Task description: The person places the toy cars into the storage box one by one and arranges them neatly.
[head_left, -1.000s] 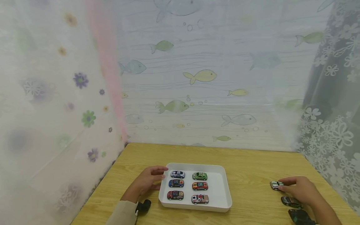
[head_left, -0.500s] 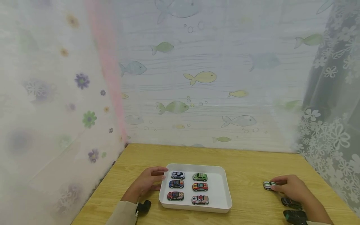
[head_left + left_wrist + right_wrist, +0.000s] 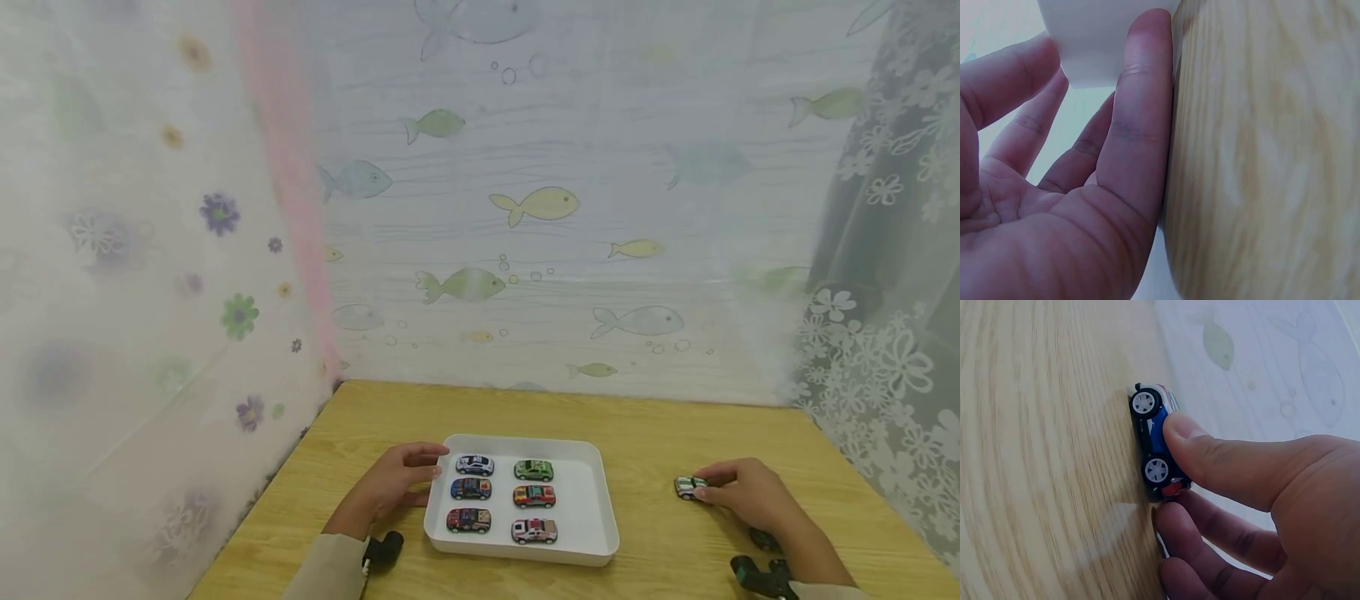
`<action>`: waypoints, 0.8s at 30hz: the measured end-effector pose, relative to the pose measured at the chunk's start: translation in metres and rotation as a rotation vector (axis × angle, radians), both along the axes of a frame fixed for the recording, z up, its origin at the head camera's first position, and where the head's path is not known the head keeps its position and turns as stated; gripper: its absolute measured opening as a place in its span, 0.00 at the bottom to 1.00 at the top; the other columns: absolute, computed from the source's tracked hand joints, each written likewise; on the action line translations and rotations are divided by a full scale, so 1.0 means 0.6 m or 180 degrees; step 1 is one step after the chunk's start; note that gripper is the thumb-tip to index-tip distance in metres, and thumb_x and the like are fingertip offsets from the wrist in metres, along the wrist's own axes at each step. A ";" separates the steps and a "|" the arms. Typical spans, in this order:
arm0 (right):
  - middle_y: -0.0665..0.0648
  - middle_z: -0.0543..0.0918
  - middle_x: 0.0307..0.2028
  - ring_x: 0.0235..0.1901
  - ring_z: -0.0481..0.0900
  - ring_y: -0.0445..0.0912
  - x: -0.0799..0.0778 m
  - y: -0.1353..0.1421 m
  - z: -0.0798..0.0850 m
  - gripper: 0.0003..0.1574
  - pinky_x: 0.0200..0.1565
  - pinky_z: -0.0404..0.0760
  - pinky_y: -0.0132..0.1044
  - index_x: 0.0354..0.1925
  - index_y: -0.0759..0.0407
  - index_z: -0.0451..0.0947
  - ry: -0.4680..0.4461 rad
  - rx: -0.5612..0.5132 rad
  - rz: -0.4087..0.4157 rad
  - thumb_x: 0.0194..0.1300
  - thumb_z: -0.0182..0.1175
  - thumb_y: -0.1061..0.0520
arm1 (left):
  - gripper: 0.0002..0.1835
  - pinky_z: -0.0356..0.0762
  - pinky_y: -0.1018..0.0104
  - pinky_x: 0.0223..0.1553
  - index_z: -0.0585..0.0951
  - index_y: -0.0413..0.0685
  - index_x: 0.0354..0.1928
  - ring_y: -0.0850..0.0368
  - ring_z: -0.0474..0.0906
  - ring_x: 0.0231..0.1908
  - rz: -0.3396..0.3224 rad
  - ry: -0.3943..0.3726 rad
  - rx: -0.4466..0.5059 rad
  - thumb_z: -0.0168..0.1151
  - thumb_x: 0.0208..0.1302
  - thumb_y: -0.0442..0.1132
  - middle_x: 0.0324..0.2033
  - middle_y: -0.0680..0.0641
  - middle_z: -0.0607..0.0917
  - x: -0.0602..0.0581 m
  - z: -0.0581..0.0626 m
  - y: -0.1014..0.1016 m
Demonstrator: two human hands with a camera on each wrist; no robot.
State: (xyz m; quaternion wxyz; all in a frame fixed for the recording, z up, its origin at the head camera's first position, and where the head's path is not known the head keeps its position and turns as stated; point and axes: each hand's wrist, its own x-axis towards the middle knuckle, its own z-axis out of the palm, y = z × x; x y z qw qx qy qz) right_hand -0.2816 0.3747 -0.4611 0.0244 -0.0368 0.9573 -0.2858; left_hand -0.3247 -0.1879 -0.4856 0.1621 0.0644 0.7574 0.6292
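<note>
My right hand [image 3: 753, 496] pinches a small white-and-green toy car [image 3: 686, 488] by its rear end, right of the tray. In the right wrist view the toy car [image 3: 1163, 434] shows a blue side and pale spoked wheels close to the wood, thumb on its side. My left hand [image 3: 393, 483] touches the left wall of the white tray [image 3: 611, 508], its fingers fairly straight against it. The tray's wall [image 3: 1088, 53] also shows in the left wrist view. Two columns of toy cars, among them a green one [image 3: 533, 471], stand inside the tray.
A dark toy car [image 3: 763, 538] sits partly hidden behind my right wrist. Black wrist cameras hang by the left wrist [image 3: 384, 550] and right wrist [image 3: 753, 575]. Patterned curtains [image 3: 555, 250] border the wooden table [image 3: 645, 433] at the back and sides.
My right hand has moved left toward the tray with the pinched toy car, away from the dark toy car. My left hand and the tray have stayed put.
</note>
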 end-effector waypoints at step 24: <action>0.57 0.89 0.47 0.39 0.85 0.47 -0.022 -0.110 0.041 0.19 0.36 0.85 0.42 0.50 0.54 0.89 0.0281 -0.0323 0.0164 0.64 0.73 0.47 | 0.24 0.90 0.52 0.46 0.79 0.47 0.67 0.48 0.83 0.55 -0.0011 -0.0026 0.0020 0.67 0.72 0.42 0.68 0.36 0.76 -0.003 -0.002 -0.001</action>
